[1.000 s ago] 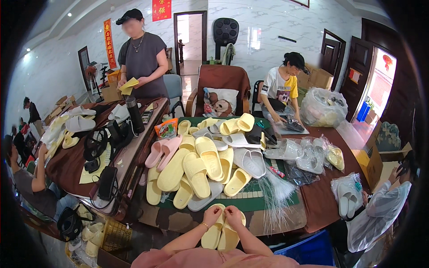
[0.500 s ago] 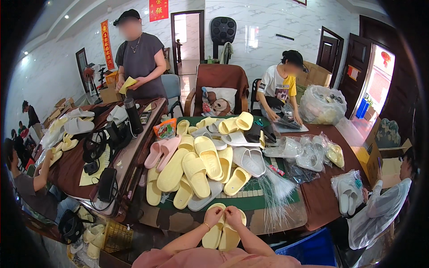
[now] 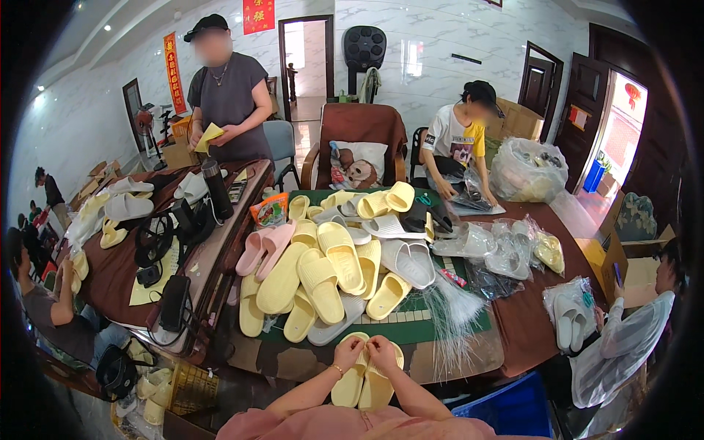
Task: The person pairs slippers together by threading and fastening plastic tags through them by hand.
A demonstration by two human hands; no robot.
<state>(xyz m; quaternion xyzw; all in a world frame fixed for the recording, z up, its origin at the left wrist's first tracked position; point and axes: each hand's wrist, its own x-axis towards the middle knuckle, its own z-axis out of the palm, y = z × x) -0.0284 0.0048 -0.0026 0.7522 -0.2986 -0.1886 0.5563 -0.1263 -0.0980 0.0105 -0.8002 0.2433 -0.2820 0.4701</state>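
Observation:
A pair of pale yellow slippers [image 3: 350, 384] stands side by side right in front of me, toes toward the table. My left hand [image 3: 348, 353] is closed in a pinch over the left slipper's strap, near its inner edge. Beside it, nearly touching, my right hand [image 3: 382, 353] pinches over the right slipper's strap. Whatever lies between the fingertips is too small to make out. Just beyond my hands is a heap of yellow slippers [image 3: 320, 284], mixed with grey slippers [image 3: 408, 264] and pink slippers [image 3: 276, 248]. A bundle of thin clear plastic strands [image 3: 456, 315] spreads right of the heap.
Bagged slippers [image 3: 506, 249] lie on the table's right side. A blue bin [image 3: 513, 411] stands below its edge at my right. A second table [image 3: 121, 293] with slippers and cables is on the left. Several people work around me, one seated close at right [image 3: 631, 352].
My hands stay at the slipper straps with hardly any movement. At the far left, a seated person has drawn a yellow slipper closer to the body.

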